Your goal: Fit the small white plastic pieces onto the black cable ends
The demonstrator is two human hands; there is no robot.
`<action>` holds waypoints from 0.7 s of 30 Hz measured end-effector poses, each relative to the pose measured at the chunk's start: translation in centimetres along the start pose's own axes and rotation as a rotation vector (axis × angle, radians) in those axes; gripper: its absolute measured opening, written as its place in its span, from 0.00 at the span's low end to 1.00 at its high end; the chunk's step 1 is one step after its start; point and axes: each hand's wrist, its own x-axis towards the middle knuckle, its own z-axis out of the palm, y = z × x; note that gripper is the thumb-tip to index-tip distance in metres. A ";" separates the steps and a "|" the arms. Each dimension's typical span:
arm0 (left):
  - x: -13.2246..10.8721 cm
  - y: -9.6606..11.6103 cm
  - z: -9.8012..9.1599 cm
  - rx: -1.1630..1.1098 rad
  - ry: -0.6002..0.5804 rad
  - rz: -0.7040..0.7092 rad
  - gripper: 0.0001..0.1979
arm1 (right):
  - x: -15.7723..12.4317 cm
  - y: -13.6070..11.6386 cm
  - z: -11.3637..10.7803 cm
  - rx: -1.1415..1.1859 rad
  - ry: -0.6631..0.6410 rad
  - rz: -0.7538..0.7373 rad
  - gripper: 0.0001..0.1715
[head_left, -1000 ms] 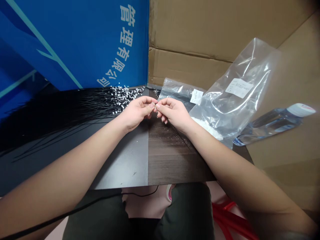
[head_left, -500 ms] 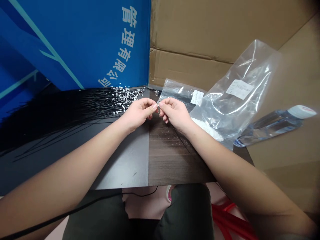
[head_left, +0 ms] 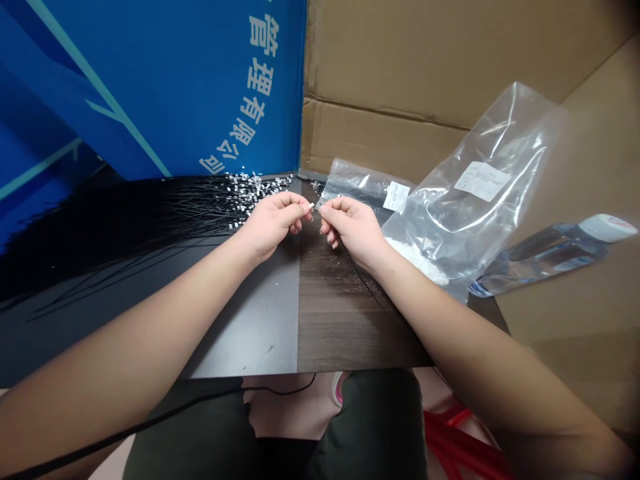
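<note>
My left hand (head_left: 274,221) is closed in a pinch on a small white connector (head_left: 311,205), whose end shows past the fingertips. Just to the right, my right hand (head_left: 356,228) pinches a thin black wire (head_left: 367,283). The wire trails below that hand across the brown tabletop and goes behind the forearm. A narrow gap separates the two pinches, and the wire's tip is too small to make out. Left of my left hand lies a big bundle of black wires (head_left: 150,213) with white connectors (head_left: 245,190) on their ends.
A clear bag (head_left: 493,220) with white pieces (head_left: 417,260) lies open on the right, beside a water bottle (head_left: 555,257). Behind the hands is a smaller bag (head_left: 357,183) of black wires. A blue panel (head_left: 190,80) and cardboard (head_left: 390,60) wall in the table (head_left: 345,333).
My fingertips, nearly touching before, have drawn slightly apart. The white connector now shows at my left fingertips. The whole view has shifted a little.
</note>
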 end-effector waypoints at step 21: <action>-0.1 0.1 0.4 -0.252 -0.015 -0.149 0.07 | -0.1 0.2 0.5 0.085 -0.090 0.035 0.09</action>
